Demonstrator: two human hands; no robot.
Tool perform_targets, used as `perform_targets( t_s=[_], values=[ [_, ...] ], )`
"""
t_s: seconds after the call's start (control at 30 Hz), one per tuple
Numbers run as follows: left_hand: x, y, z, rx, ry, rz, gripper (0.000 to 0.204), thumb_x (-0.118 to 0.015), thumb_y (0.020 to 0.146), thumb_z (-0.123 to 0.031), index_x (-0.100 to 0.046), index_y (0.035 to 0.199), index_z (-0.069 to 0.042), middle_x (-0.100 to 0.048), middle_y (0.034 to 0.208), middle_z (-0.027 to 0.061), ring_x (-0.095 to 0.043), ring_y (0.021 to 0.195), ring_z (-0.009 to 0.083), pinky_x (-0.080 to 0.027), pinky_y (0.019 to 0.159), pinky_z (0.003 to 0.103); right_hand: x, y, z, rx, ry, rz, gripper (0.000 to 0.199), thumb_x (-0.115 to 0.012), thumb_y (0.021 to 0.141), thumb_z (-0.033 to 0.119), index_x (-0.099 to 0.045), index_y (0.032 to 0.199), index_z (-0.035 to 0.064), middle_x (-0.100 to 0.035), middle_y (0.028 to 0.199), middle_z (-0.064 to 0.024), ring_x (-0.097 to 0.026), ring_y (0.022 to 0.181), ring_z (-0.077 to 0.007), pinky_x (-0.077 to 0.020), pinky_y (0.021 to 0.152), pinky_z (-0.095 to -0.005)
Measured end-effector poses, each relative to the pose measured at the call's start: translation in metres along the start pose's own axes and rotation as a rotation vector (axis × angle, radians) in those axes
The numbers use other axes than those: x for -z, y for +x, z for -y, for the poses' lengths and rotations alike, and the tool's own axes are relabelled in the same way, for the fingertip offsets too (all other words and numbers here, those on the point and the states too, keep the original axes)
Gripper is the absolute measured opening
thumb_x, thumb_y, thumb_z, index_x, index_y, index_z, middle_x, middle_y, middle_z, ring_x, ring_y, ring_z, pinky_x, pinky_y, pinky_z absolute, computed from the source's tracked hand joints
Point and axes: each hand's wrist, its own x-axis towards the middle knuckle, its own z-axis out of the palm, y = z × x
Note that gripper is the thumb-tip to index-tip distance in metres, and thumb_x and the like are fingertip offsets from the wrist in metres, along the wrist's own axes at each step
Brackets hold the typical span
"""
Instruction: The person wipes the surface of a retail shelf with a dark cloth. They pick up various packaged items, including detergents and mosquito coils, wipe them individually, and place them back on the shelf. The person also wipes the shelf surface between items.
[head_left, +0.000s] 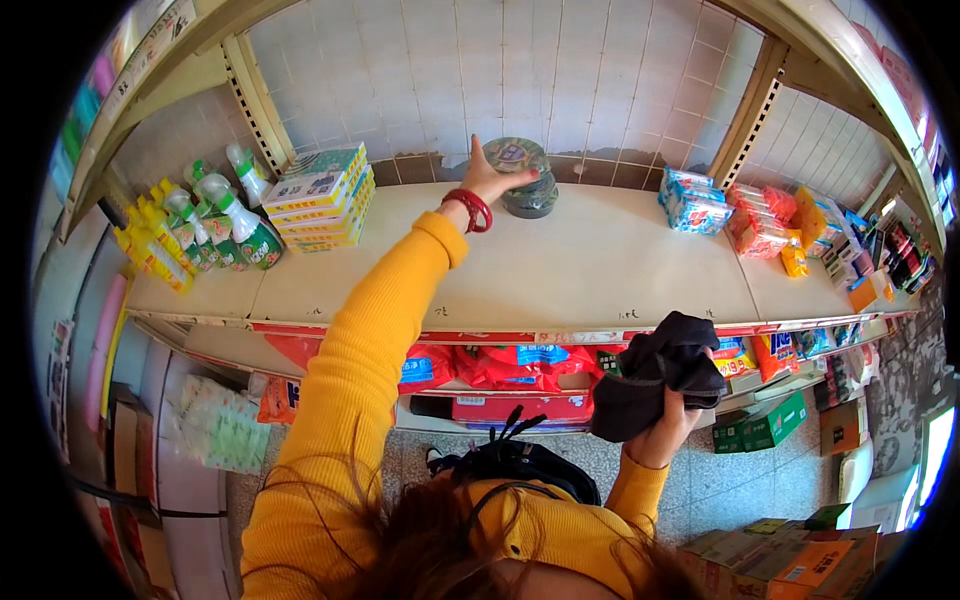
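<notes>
My left arm reaches across to the back of the shelf [585, 270]. There my left hand [488, 182] grips the near left side of the top round, flat, dark green tin [516, 154], thumb along its front and a finger pointing up its left side. This tin sits slightly off line with the similar tins [532, 198] stacked under it. At the lower right, my right hand [668, 432] holds a bunched black cloth [655, 380] in front of the shelf edge. The cloth covers most of its fingers.
Left of the tins stand stacked flat boxes [318, 200], green spray bottles [250, 232] and yellow bottles [155, 245]. Blue-white packs [695, 203] and red packs [760, 220] lie to the right. Red bags [520, 366] fill the shelf below. Cardboard boxes [790, 560] occupy the lower right floor.
</notes>
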Motion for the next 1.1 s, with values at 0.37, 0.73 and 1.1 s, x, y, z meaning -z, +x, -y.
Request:
perform_targets(
  t_s=[0.37, 0.73, 1.1],
  values=[
    [-0.021, -0.031, 0.011, -0.288, 0.407, -0.255, 0.123, -0.083, 0.051, -0.011, 0.002, 0.139, -0.018, -0.037, 0.121, 0.0280, -0.051, 0.103, 0.0384, -0.044, 0.087, 0.041, -0.011, -0.005, -0.002, -0.045, -0.027, 0.013, 0.050, -0.054, 0.080, 0.001, -0.038, 0.128, 0.0041, -0.048, 0.121, -0.0115, -0.051, 0.106, -0.0232, -0.0416, 0.092, -0.0360],
    [-0.043, -0.038, 0.019, -0.259, 0.420, -0.403, 0.102, -0.081, 0.055, -0.012, -0.017, 0.134, -0.004, -0.043, 0.122, 0.0260, -0.047, 0.107, 0.0418, -0.040, 0.090, 0.042, -0.002, -0.015, -0.004, -0.070, 0.018, 0.001, 0.044, -0.055, 0.081, 0.007, -0.042, 0.123, 0.0059, -0.053, 0.113, -0.0101, -0.056, 0.097, -0.0225, -0.0471, 0.084, -0.0357],
    [0.080, -0.074, 0.003, -0.606, 0.557, -0.568, 0.106, -0.081, 0.054, -0.027, -0.019, 0.135, -0.001, -0.032, 0.128, 0.0312, -0.029, 0.122, 0.0405, -0.028, 0.100, 0.043, -0.018, -0.017, -0.007, -0.133, 0.050, 0.033, 0.038, -0.053, 0.083, 0.012, -0.045, 0.119, 0.0066, -0.053, 0.113, -0.0102, -0.055, 0.099, -0.0234, -0.0461, 0.086, -0.0378]
  ],
)
